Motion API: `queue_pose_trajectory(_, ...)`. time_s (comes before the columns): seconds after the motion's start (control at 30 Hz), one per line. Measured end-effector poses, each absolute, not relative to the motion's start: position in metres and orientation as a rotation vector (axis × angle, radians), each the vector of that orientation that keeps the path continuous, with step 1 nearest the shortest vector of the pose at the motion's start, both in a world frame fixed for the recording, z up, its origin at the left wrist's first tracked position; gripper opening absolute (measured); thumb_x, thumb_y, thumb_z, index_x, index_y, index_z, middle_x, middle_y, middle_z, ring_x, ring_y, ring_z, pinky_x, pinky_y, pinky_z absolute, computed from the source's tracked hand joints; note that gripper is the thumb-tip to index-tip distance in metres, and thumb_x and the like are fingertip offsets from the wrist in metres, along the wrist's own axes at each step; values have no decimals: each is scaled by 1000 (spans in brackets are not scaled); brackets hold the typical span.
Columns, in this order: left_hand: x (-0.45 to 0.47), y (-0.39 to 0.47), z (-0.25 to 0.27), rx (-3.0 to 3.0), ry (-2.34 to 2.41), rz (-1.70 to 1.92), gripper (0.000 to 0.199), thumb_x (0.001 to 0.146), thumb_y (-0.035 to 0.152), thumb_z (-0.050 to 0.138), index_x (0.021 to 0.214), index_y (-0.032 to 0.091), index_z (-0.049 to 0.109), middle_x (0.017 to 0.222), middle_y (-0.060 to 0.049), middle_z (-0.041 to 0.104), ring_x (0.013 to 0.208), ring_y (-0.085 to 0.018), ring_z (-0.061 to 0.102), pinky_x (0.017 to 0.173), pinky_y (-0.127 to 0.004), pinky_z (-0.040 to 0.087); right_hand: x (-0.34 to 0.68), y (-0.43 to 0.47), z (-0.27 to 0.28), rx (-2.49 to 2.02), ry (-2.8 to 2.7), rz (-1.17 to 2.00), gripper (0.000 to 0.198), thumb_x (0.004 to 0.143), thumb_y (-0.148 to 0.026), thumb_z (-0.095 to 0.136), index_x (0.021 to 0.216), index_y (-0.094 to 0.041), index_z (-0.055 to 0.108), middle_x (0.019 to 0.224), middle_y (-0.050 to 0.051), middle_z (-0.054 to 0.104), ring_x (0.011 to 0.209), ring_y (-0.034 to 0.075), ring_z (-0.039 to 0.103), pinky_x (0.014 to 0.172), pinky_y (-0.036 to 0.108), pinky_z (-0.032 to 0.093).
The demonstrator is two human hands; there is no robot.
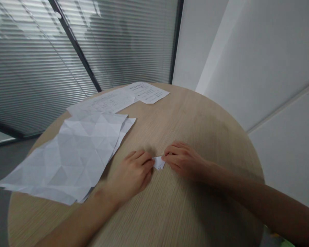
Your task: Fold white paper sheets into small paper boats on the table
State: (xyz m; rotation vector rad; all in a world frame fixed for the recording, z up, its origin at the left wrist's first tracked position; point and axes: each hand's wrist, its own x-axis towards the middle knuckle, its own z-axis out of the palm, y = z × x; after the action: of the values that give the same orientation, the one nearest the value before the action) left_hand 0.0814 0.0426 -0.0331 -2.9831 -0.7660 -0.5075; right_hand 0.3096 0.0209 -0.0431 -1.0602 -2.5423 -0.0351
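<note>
Between my two hands is a small folded piece of white paper [159, 163], just above or on the wooden table. My left hand [137, 169] pinches its left end, fingers curled together. On the opposite side, the fingertips of my right hand [182, 159] grip the right end. Only the middle of the paper shows; both ends are hidden under my fingers. Left of my left hand lies a stack of large white sheets [79, 154], with a pattern of triangular creases on the top one.
Printed sheets [146, 92] lie at the far edge of the round wooden table [208, 127]. Behind the table stand a glass partition with blinds [131, 41] and a white wall [267, 51]. Something green [285, 243] shows at the bottom right, past the table edge.
</note>
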Motion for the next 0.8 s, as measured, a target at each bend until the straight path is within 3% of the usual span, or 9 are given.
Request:
queue_pose_trajectory(0.17,82,47,-34,-2907,-642,-518,16,95,26,55,88,16,66,79,-4,64,74,-21,58,69,-36,48,310,20,-42,-1037,-2521,30,11,90,-24,61,89,-16,69,88,7,67,84,19,57,80,34,45)
queue_pose_trajectory(0.3,82,48,-33,-2797,-467,-456,19,98,16,45,97,12,64,76,-3,63,69,-20,58,65,-35,48,311,21,-43,-1047,-2526,85,17,91,-31,62,93,-16,69,90,8,67,85,20,58,80,34,47)
queue_pose_trajectory(0.5,83,44,-30,-2670,-329,-361,25,96,7,36,98,9,61,78,-6,65,66,-19,58,63,-33,47,307,24,-46,-1007,-2583,44,19,92,-30,61,98,-13,66,92,9,68,86,20,60,80,34,48)
queue_pose_trajectory(0.8,83,48,-32,-2757,-399,-462,18,96,12,44,98,12,62,75,-4,65,66,-19,59,64,-33,48,303,22,-48,-984,-2704,-339,23,101,-21,44,92,-14,64,85,7,67,79,19,58,71,33,44)
